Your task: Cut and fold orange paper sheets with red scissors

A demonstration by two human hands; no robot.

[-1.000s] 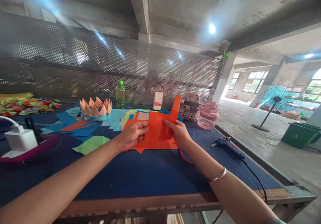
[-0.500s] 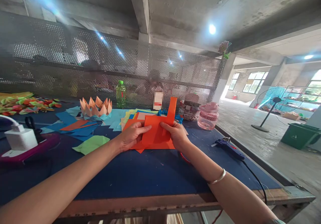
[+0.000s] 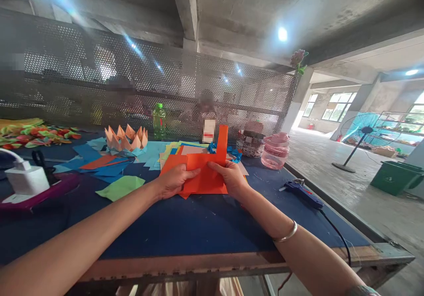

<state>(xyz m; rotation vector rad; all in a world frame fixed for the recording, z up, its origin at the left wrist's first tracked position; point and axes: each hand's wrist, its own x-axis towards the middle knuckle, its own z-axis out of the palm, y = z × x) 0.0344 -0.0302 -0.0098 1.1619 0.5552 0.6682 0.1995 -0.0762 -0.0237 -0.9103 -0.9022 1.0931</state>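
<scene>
My left hand (image 3: 177, 180) and my right hand (image 3: 230, 179) both hold a folded sheet of orange paper (image 3: 207, 179), thumbs and fingers pressed on it just above the blue tabletop. A narrow orange strip (image 3: 222, 140) of that sheet stands up past my right hand. Beneath it lies a stack of coloured paper sheets (image 3: 175, 157). A pale green paper piece (image 3: 121, 187) rests left of my left hand. My right wrist wears a metal bangle (image 3: 285, 235).
The dark blue work table (image 3: 185, 227) carries a folded orange paper crown (image 3: 125, 140), a hot glue gun (image 3: 302, 194) with a black cord, a pink jar (image 3: 274, 151), a woven basket (image 3: 250, 143), a green bottle (image 3: 159, 121), and a white charger (image 3: 26, 179). A seated person (image 3: 206, 110) sits behind a perforated metal screen (image 3: 66, 75).
The orange strip has swung from leaning right to nearly upright. Both hands have shifted slightly closer together on the sheet, and the view has tilted a little.
</scene>
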